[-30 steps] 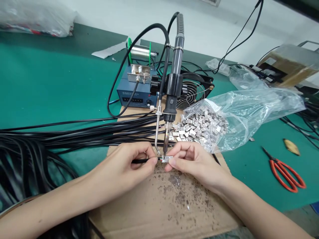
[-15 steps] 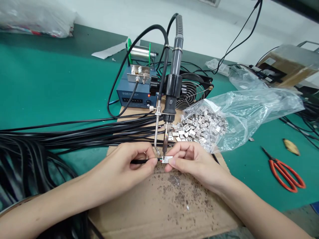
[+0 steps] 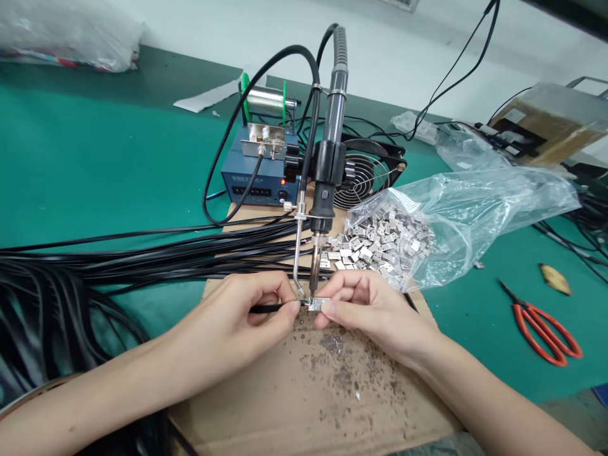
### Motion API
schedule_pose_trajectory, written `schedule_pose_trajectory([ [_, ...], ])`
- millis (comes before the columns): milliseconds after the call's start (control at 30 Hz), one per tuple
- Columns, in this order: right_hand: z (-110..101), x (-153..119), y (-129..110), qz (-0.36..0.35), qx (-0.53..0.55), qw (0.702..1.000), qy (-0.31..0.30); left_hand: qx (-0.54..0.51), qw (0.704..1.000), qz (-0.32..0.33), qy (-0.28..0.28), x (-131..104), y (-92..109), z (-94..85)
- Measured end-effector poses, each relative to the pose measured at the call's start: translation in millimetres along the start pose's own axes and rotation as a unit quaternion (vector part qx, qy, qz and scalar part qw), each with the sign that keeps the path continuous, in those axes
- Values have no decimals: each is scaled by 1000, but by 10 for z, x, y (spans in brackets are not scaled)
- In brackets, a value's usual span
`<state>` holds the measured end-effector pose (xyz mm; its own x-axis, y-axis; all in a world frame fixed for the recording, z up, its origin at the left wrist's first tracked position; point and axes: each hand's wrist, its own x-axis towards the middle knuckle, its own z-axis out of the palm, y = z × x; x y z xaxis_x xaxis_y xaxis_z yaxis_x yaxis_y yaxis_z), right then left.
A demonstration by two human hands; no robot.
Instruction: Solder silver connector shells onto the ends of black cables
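Observation:
My left hand pinches a black cable near its end, where small coloured wires show. Between the thumb and fingers of my right hand is a small silver connector. The wire ends meet the connector's left end, just under the tip of a soldering iron fixed upright in a stand. A thin metal feed tube comes down left of the iron, its end close to the wires. Whether the tip touches the joint is too small to tell.
Behind stand a blue control box, a solder spool and a fan. Silver connectors spill from a clear bag. Black cables lie left, red-handled scissors right. Stained cardboard lies below my hands.

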<state>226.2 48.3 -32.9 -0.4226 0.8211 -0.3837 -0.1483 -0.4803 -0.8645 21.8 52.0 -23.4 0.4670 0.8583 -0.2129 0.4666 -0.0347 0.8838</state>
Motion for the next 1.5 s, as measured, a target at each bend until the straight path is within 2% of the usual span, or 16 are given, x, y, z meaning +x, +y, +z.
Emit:
schedule_pose_trajectory([
  [500, -25, -5, 22, 9, 52, 998, -40, -22, 1000, -7, -5, -24, 31, -23],
  [767, 24, 9, -12, 24, 28, 999, 7, -5, 1000, -9, -2, -5, -8, -41],
  [1167, 64, 5, -37, 25, -39, 998, 41, 3, 1000, -2, -11, 26, -6, -52],
  [1500, 61, -1, -27, 13, -27, 999, 23, -12, 1000, -24, -13, -8, -8, -17],
])
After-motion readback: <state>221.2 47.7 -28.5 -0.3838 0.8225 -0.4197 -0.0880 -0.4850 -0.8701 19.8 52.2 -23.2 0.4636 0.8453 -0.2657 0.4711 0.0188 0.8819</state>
